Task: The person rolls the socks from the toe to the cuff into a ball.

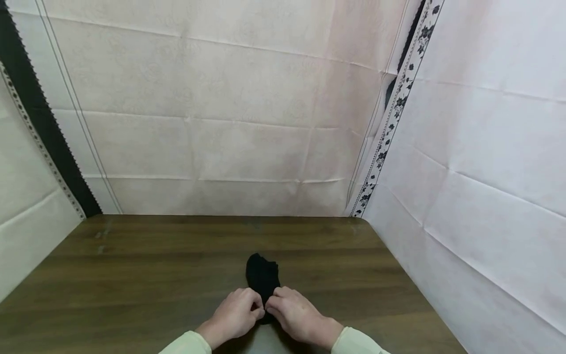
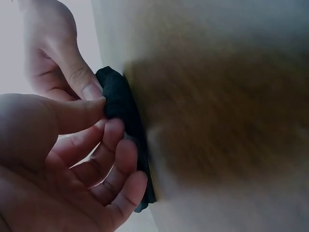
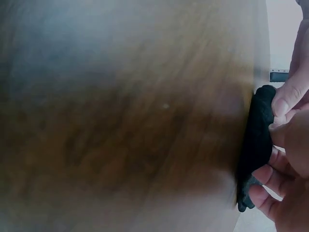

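Observation:
A small black sock lies lengthwise on the wooden table, its far end reaching beyond the fingers. On its left side, my left hand pinches the near part between thumb and fingers. From the right, my right hand pinches the same part, the fingertips of both hands close together. In the left wrist view the sock looks rolled or bunched at the thumbs, and the other fingers curl along its side. The right wrist view shows the sock low on the tabletop. Part of its near end is hidden under the hands.
The brown wooden table spreads out around the hands. White cloth sheets hang behind it, at the right and at the left. A dark strip runs down the left corner.

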